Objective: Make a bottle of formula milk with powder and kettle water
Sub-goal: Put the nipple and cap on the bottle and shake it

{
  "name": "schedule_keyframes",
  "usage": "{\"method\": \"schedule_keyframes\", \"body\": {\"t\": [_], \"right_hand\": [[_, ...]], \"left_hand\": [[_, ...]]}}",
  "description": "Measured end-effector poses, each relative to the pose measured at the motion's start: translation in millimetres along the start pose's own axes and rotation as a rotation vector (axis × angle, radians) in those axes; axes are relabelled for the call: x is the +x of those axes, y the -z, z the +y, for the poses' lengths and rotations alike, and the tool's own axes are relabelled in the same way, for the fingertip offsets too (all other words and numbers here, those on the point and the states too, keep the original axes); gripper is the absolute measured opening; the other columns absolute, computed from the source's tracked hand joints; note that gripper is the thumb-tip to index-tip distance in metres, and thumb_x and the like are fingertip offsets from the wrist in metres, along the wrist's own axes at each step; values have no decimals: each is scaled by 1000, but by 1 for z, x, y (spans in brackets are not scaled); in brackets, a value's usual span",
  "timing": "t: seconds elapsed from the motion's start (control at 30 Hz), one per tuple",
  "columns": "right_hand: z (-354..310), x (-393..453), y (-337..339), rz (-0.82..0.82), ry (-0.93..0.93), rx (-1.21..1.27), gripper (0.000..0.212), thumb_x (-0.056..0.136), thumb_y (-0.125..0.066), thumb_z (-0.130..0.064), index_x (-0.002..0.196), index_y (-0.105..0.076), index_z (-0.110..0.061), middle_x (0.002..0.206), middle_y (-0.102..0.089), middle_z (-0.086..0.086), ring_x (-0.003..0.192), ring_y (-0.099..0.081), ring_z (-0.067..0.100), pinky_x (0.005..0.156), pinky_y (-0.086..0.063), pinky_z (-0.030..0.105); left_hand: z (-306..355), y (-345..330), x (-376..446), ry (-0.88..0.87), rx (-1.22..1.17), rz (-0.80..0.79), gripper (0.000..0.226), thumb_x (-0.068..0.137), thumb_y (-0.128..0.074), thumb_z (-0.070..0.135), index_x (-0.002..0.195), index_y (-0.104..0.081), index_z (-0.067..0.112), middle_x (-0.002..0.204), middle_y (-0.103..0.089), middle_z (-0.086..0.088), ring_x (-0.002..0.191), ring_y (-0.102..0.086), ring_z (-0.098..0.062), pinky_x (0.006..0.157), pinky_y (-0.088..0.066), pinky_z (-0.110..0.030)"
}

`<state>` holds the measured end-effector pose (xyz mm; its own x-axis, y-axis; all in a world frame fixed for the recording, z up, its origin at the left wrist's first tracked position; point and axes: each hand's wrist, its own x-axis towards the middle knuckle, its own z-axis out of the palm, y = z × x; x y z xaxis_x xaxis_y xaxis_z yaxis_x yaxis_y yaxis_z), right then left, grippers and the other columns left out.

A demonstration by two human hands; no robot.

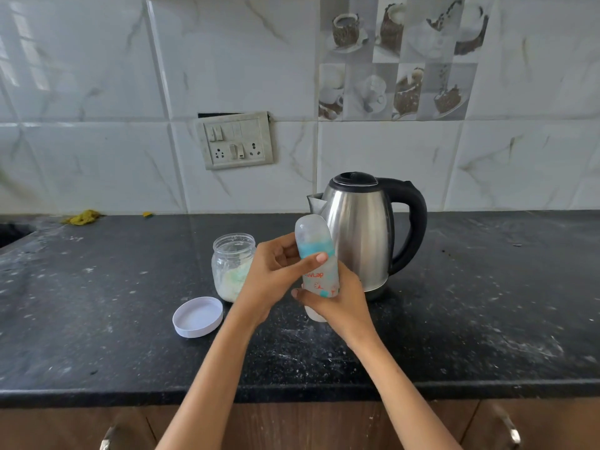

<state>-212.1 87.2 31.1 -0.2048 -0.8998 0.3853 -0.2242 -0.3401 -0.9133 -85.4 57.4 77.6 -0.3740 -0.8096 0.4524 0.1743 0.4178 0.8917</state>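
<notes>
The right hand (pixel 336 298) wraps the lower body of the baby bottle (pixel 318 271), fingers curled round it from the right and the thumb crossing its near face. The left hand (pixel 281 271) grips the upper part, its thumb lying across the teal collar (pixel 316 250) and the fingers curled behind. The bottle is near the middle of the black stone counter (pixel 487 303), tilted a little to the left, with a clear dome cap (pixel 308 227) over the top; whether its base touches the counter cannot be told. A whitish mass shows at the bottom, below the right hand.

By the grip, this looks like the collar being screwed on or off, or a readying to shake.

Just behind and to the right of the bottle stands the steel electric kettle (pixel 358 235), lid shut, spout pointing left and black handle to the right. To the left is the open powder jar (pixel 232 267), partly filled with pale powder, and its white lid (pixel 198 317) lies upside down on the counter nearer the edge.

The risks from here: a collar left loose or cross-threaded would leak once the bottle is tipped or shaken. The left forearm passes close to the open jar, so a wide elbow move could knock it over and spill powder. The kettle's steel wall is just beside the right knuckles; if the water has been boiled, a brush against it could burn.
</notes>
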Motion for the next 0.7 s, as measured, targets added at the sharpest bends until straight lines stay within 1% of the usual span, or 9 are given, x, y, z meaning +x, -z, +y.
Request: {"method": "schedule_keyframes", "body": {"t": [0.1,0.17,0.27,0.33,0.4,0.47,0.57,0.6,0.7], "right_hand": [[5,1,-6,114,70,-158,51,69,-85,-21,112,-58,-20,96,-70,-7,88,-67,4,73,-58,22],[6,1,-6,120,70,-161,50,69,-85,-18,111,-58,-19,94,-70,-7,87,-68,4,71,-57,20],[-2,0,6,-136,-32,93,38,68,-82,-7,100,-64,-15,88,-72,2,85,-69,12,72,-56,24],[-5,0,15,-324,-81,191,30,64,-78,-11,91,-65,-14,79,-69,4,79,-67,16,72,-55,26],[-5,0,16,-357,-106,195,31,62,-78,-15,90,-65,-15,77,-68,1,78,-66,13,72,-55,25],[-4,0,12,-257,-115,197,30,67,-80,-10,92,-66,-17,79,-70,0,79,-67,11,70,-55,23],[-3,1,5,-53,-45,95,37,72,-81,-7,101,-65,-24,90,-73,-4,88,-70,9,72,-56,21],[-3,1,2,-1,1,25,39,72,-82,-10,103,-64,-26,91,-73,-6,89,-69,6,72,-56,19],[-4,-3,-6,65,125,-139,46,70,-83,-20,108,-59,-32,90,-71,-16,90,-67,-3,73,-56,16]], "left_hand": [[-4,-13,-4,-79,132,167,26,77,-78,19,101,-72,9,91,-76,-1,87,-73,-12,72,-58,-28],[-5,-15,-4,-123,216,186,27,75,-79,23,99,-72,10,89,-76,0,85,-73,-11,71,-59,-30],[-7,-2,1,-52,77,17,23,79,-75,14,102,-71,8,94,-76,-5,90,-72,-17,74,-56,-26],[-10,10,5,21,-78,-122,25,81,-73,12,105,-70,5,101,-74,-12,96,-70,-24,78,-55,-26],[-12,15,6,60,-147,-216,33,81,-69,17,112,-67,4,110,-70,-15,104,-67,-28,84,-54,-29],[-12,14,6,60,-113,-240,43,83,-68,25,122,-60,8,115,-69,-12,108,-65,-26,88,-54,-32],[-5,-7,-2,132,-40,-7,85,54,-82,56,125,-51,20,105,-73,0,98,-70,-15,79,-58,-31],[-4,-16,-4,150,-15,109,86,47,-83,59,119,-52,22,101,-73,0,94,-70,-13,76,-59,-31],[-1,-37,-2,110,88,339,57,55,-86,53,91,-62,17,80,-70,-3,77,-71,-15,67,-60,-31]]}}
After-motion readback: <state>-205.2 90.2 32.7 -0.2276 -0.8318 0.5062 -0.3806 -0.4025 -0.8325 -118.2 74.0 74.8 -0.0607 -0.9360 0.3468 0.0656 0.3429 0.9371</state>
